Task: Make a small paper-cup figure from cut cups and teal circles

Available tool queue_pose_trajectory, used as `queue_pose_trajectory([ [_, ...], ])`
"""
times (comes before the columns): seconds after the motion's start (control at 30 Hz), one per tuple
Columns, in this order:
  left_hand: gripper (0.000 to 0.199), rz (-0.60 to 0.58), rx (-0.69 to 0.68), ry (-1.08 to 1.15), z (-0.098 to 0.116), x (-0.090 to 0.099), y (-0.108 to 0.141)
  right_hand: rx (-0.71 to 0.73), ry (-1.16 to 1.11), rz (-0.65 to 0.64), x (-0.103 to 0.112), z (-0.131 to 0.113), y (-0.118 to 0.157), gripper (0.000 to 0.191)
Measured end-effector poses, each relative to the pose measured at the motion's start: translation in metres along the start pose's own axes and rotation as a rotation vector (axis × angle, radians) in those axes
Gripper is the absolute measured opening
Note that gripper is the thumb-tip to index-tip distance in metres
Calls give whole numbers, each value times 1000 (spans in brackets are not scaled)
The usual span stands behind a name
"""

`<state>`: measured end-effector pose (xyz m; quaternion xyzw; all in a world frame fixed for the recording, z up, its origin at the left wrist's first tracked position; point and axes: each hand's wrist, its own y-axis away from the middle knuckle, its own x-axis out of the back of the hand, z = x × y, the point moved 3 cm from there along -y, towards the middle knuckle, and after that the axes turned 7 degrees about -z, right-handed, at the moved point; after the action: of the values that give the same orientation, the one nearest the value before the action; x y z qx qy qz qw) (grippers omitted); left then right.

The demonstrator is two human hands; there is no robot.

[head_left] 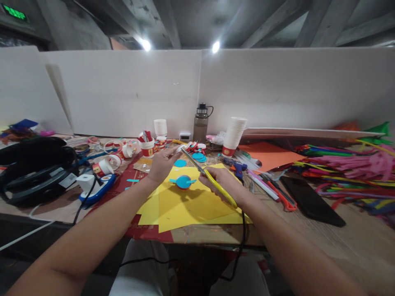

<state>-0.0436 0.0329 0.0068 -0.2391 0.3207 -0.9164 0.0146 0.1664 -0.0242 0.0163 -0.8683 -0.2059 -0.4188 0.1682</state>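
Note:
My right hand (217, 181) is wrapped round the yellow handles of a pair of scissors (222, 190). Their metal blades point up and left, and the tips meet a small white piece (180, 148) that my left hand (163, 162) pinches. I cannot make out what this piece is. Below both hands, a round blue disc (184, 181) with a strip sticking out on each side rests on yellow paper sheets (197, 209); a red edge shows under the disc. Further back lie another blue disc (180, 163) and a small pile of blue discs (199, 157).
Stacked paper cups (235, 135) and a bottle (200, 125) stand at the back. On the right are a glue gun (239, 167), orange paper (271, 156), a black phone (311, 200) and pipe cleaners (354, 162). A blue power strip (100, 193) and black bag (37, 172) lie left.

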Motion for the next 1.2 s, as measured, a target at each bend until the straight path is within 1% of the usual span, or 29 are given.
queue_pose_trajectory([
  [0.13, 35, -6, 31, -4, -1, -2, 0, -8, -35, -32, 1, -2, 2, 32],
  [0.27, 38, -7, 78, 43, -10, -4, 0, -1, -117, -59, 0, -5, 5, 36],
  [0.37, 38, 3, 75, 69, -14, -5, -1, 7, -185, -71, 0, -7, 7, 37],
  [0.47, 35, 8, 51, 84, -13, -5, -1, -3, -216, -71, 0, -7, 7, 38],
  [0.6, 35, -1, 52, 113, -10, -6, 0, -28, -194, -77, 0, -6, 7, 39],
  [0.83, 38, -5, 49, 105, -7, -6, 0, -150, -260, -101, -6, 0, 7, 39],
  [1.07, 39, 15, 43, 118, -8, -5, 0, -161, -298, -109, -7, 2, 7, 39],
  [1.2, 41, -9, 45, 109, -8, -5, 0, -166, -326, -110, -8, 4, 8, 41],
])
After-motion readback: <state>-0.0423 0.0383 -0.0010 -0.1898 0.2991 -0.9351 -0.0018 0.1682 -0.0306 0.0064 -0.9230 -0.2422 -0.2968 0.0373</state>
